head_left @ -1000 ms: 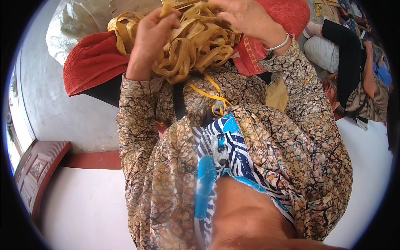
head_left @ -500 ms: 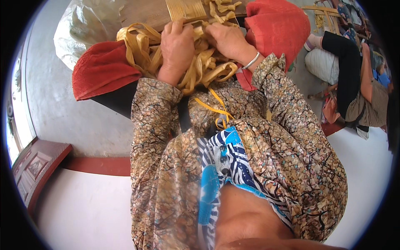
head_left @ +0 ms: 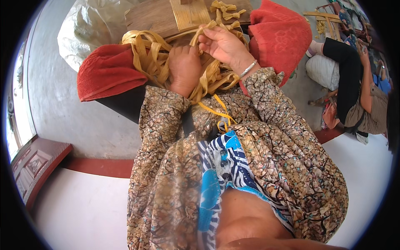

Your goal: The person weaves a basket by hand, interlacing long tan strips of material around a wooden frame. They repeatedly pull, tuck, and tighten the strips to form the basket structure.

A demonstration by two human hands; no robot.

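A loose heap of flat, golden-tan plant-fibre strips lies across my lap, under and around both hands. My left hand is closed in a fist, knuckles up, against the strips; its fingertips are hidden. Just to its right and farther off, my right hand, with a silver bangle at the wrist, pinches one strip between thumb and fingers. Beyond the hands a wooden board carries a flat woven piece of the same colour, with knotted strip ends beside it.
Red cloths cover my left knee and right knee. A pale plastic sack stands at the far left. At the right sits another person near a white sack. A carved wooden piece is at the left edge.
My right hand has turned and lifted with a strip in its fingers. My left hand has drawn back nearer to me and slightly right. More of the board and woven piece shows.
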